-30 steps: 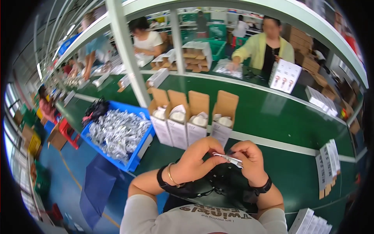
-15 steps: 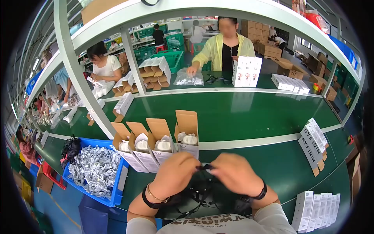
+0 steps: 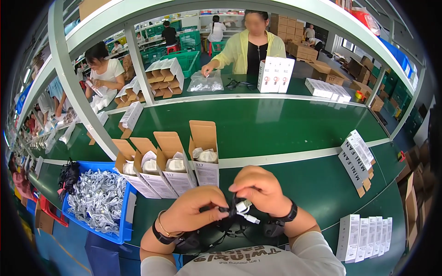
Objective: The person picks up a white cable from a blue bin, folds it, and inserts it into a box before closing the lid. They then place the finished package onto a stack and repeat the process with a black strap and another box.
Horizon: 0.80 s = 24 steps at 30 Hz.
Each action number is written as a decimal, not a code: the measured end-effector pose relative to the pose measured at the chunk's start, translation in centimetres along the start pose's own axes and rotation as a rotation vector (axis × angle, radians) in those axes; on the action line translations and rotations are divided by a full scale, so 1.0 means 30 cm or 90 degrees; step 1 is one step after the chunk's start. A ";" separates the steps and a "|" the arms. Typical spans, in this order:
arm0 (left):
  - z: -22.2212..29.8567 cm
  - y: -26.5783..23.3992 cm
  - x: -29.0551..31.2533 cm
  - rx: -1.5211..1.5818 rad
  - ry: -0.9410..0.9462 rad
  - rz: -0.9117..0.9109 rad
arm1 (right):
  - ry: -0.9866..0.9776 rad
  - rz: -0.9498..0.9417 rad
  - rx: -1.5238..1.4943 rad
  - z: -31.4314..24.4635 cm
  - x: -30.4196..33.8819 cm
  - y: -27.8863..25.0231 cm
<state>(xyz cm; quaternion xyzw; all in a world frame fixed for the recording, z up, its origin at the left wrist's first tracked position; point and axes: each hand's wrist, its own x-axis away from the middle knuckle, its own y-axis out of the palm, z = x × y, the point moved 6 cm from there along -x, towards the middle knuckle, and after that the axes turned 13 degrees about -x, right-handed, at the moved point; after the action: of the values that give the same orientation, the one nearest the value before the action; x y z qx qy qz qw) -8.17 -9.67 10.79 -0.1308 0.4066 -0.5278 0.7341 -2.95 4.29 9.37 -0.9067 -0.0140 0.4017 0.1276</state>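
Two hands (image 3: 195, 210) (image 3: 261, 191) close together, bent fingers (image 3: 246, 181) on black cord (image 3: 233, 208).

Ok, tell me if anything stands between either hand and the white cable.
The black cord, pinched by the left hand, lies between those fingertips and the white cable. On the right hand's palm side, nothing visible stands in the way.

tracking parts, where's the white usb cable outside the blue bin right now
In the head view, the white USB cable is just right of lower centre, beside the black cord, between the left hand and the right hand, nearer the right.
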 end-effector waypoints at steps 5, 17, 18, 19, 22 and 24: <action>-0.052 -0.047 0.050 0.026 -0.025 0.369 | 0.256 0.143 -0.511 0.147 0.068 0.129; 0.032 -0.003 0.028 -0.673 0.137 0.413 | 0.176 0.192 -0.384 0.115 -0.015 0.112; 0.034 -0.011 0.028 -0.662 0.126 0.406 | 0.177 0.185 -0.385 0.112 -0.035 0.107; 0.033 -0.020 0.028 -0.652 0.116 0.399 | 0.136 0.170 -0.263 0.092 -0.062 0.093; 0.023 -0.072 0.039 -0.560 0.062 0.452 | 0.053 0.146 -0.012 0.053 -0.138 0.060; 0.016 -0.094 0.052 -0.514 0.038 0.474 | 0.010 0.035 0.315 0.067 -0.208 0.075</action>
<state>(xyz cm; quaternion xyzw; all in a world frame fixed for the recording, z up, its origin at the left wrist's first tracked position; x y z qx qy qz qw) -9.55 -12.30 12.14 -0.2346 0.6163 -0.0380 0.7508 -8.83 1.77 12.06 -0.8511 0.1102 0.3893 0.3346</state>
